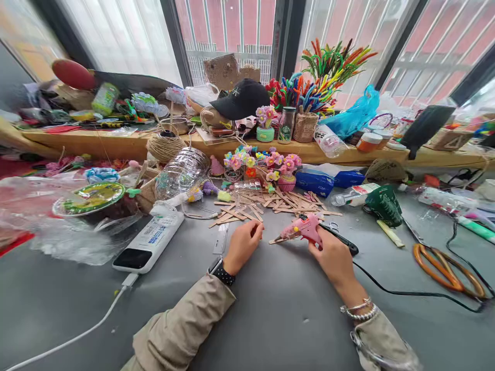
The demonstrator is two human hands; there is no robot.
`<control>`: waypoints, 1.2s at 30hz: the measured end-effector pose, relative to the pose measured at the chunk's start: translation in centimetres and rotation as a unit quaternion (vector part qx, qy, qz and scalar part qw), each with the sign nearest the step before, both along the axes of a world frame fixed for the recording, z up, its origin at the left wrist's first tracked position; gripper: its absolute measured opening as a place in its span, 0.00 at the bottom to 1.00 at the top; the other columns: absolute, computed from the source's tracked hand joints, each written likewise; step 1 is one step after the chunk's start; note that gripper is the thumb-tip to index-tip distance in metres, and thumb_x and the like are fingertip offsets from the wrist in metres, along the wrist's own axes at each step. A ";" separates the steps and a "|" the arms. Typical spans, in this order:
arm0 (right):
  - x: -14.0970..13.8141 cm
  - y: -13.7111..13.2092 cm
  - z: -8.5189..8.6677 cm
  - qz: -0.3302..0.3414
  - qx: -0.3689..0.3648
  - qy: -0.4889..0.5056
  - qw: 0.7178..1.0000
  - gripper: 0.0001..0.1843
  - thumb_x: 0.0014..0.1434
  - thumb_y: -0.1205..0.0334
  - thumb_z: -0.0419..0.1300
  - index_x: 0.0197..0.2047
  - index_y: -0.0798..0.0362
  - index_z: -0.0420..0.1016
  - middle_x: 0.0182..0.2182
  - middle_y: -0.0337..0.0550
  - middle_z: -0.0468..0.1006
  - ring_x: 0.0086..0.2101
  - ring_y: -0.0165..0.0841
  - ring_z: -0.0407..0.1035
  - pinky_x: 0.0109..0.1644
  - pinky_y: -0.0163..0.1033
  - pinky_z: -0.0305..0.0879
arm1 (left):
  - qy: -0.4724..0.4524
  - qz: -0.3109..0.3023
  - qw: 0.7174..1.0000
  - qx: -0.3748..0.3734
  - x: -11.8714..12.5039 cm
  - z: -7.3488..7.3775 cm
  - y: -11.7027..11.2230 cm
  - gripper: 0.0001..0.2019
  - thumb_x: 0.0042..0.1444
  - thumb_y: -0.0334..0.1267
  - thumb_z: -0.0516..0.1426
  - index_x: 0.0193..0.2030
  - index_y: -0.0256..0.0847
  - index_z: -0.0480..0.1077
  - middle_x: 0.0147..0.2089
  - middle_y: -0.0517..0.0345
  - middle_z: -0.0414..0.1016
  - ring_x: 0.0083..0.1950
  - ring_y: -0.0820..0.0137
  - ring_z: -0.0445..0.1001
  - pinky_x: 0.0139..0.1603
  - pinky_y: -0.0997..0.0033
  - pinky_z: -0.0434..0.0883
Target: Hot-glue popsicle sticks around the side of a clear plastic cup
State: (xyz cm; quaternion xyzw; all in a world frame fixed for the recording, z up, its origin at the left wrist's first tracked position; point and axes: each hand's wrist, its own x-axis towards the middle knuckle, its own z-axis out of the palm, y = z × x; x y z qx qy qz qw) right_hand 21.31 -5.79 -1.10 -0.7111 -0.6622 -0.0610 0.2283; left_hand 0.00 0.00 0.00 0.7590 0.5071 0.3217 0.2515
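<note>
My right hand [331, 256] is closed around the grip of a pink hot glue gun [303, 228], whose nozzle points left onto a wooden craft stick [275, 240] lying on the grey table [270, 309]. My left hand [243, 244] rests on the table beside it with its fingers curled in; what it holds, if anything, is hidden. A heap of wooden craft sticks [270, 203] lies just beyond both hands.
A white power bank [150, 242] with a cable lies at the left, near plastic bags and a plastic bottle [181, 172]. Orange-handled scissors [448, 270] and the gun's black cord [406, 293] lie at the right. Pipe-cleaner flowers [270, 162], twine and a black cap [242, 99] crowd the wooden shelf.
</note>
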 end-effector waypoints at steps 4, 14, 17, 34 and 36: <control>-0.1 0.3 -0.1 -0.001 0.012 -0.006 1.000 0.15 0.50 0.62 0.50 0.40 0.57 0.68 0.24 0.41 0.72 0.24 0.32 0.65 0.28 0.34 0.55 | -0.004 -0.012 1.000 0.003 0.0 -0.1 0.0 0.11 0.57 0.39 0.46 0.29 0.39 0.64 0.25 0.61 0.69 0.27 0.73 0.66 0.30 0.75 0.60; -0.1 0.2 0.0 -0.009 0.021 -0.013 1.000 0.14 0.50 0.63 0.49 0.40 0.55 0.68 0.23 0.40 0.71 0.24 0.31 0.65 0.27 0.34 0.54 | 0.010 -0.049 0.999 0.015 0.2 -0.1 -0.1 0.08 0.55 0.39 0.48 0.33 0.39 0.65 0.33 0.57 0.70 0.35 0.71 0.67 0.35 0.73 0.64; -0.1 0.2 0.1 -0.012 0.018 -0.012 1.000 0.14 0.50 0.63 0.49 0.39 0.55 0.68 0.23 0.40 0.72 0.24 0.31 0.65 0.27 0.34 0.53 | 0.013 -0.065 0.998 0.003 0.2 -0.4 0.0 0.08 0.52 0.41 0.52 0.36 0.39 0.65 0.36 0.56 0.70 0.37 0.70 0.68 0.37 0.71 0.66; -0.1 0.1 0.2 -0.027 0.009 -0.015 0.999 0.14 0.50 0.63 0.50 0.40 0.54 0.68 0.25 0.40 0.73 0.25 0.31 0.66 0.27 0.34 0.54 | 0.063 -0.124 0.990 -0.005 0.1 -0.6 -0.1 0.19 0.44 0.36 0.60 0.44 0.38 0.62 0.41 0.54 0.70 0.44 0.65 0.67 0.45 0.64 0.65; 0.0 0.1 0.1 -0.024 0.013 -0.017 0.999 0.14 0.50 0.63 0.50 0.40 0.54 0.68 0.26 0.40 0.73 0.26 0.31 0.66 0.27 0.34 0.54 | 0.064 -0.120 0.991 -0.006 0.1 -0.6 -0.1 0.18 0.44 0.36 0.59 0.44 0.39 0.63 0.41 0.54 0.70 0.44 0.65 0.67 0.45 0.64 0.65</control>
